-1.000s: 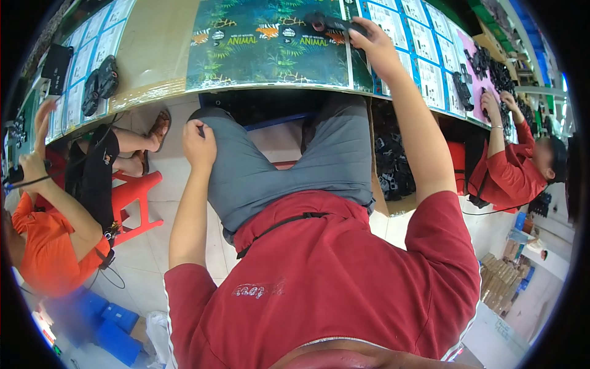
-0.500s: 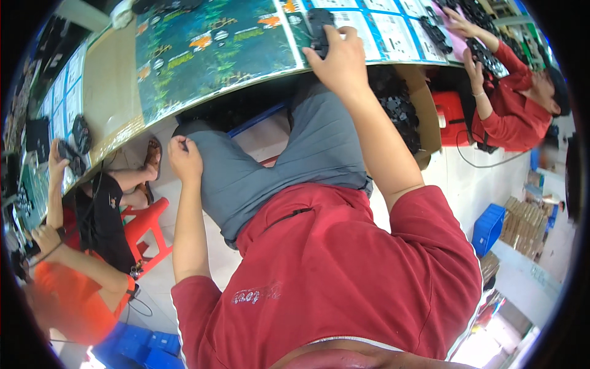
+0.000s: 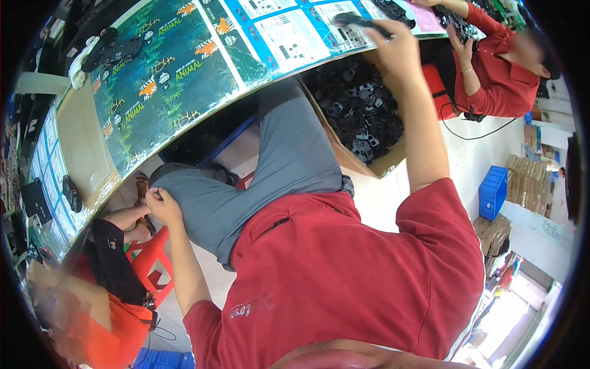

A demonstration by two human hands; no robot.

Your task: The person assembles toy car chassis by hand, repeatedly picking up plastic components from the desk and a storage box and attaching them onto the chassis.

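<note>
Over the right part of the table, my right hand (image 3: pixel 398 52) grips the end of a long black plastic part (image 3: pixel 356 20). The part is held above white and blue printed sheets (image 3: pixel 289 38); its exact kind is unclear. Down by my left thigh, my left hand (image 3: pixel 165 208) is closed, fingers curled together. A small dark bit shows between its fingertips, too small to name. A green patterned sheet (image 3: pixel 178 74) covers the table's middle.
An open cardboard box (image 3: pixel 335 144) full of small black and grey parts stands below the table edge, right of my legs. Black parts (image 3: pixel 121 51) lie at the table's far left. Co-workers sit at both sides, one beside a red stool (image 3: pixel 153 258).
My right hand has moved right along the table with the black part, lifting and tilting it. My left hand has shifted slightly left and down. The view has turned, showing more of the box.
</note>
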